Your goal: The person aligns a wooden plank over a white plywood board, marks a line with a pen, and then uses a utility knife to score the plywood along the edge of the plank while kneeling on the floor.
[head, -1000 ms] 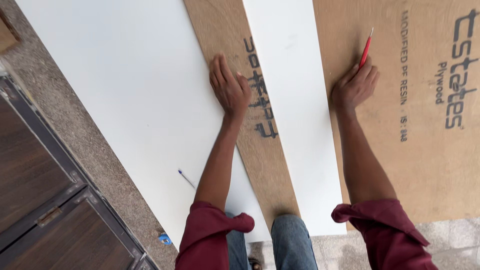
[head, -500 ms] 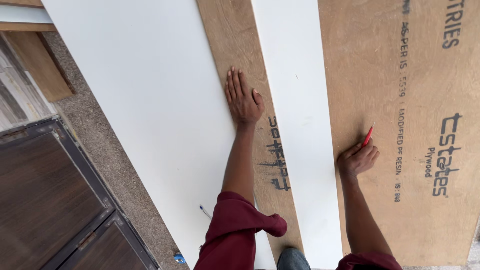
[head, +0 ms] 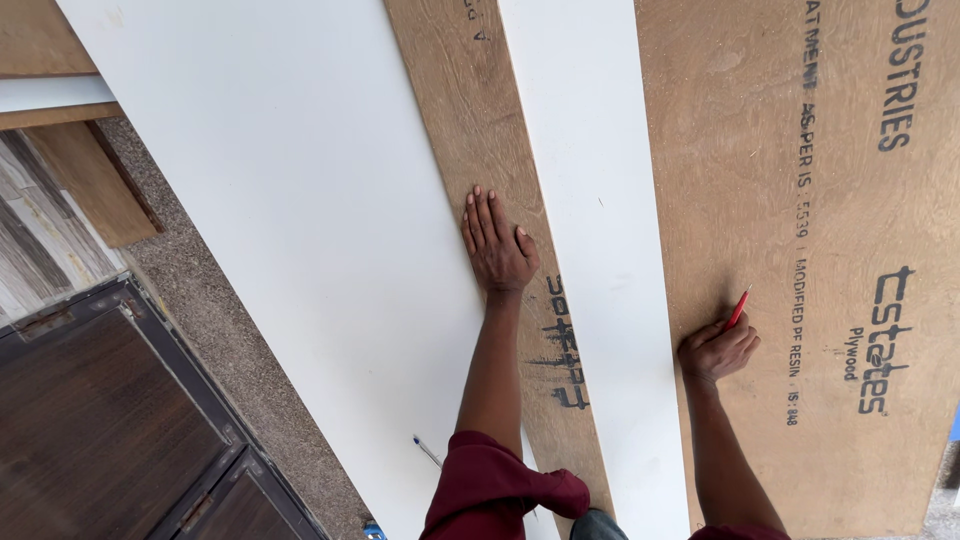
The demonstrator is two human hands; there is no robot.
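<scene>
- Plywood strip (head: 470,130) is lying between the big white board (head: 280,200) and the white strip (head: 590,200); the left hand (head: 497,245) is now pressing flat and open farther up it than a second ago, fingers spread, gripping nothing.
- Right hand (head: 716,348) is staying low on the plywood sheet (head: 800,150), fingers closed around the red pencil (head: 737,307), tip on the wood near the sheet's edge.
- View is shifting forward; the left arm is reaching, the right is lagging — looks like marking along the edge is moving on.
- Pen (head: 427,451) is lying loose on the white board.

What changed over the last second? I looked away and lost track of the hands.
The left hand slid further up the narrow brown plywood strip, still flat. The right hand stayed at the large plywood sheet's edge, still gripping the red pencil. The white boards did not move.
</scene>
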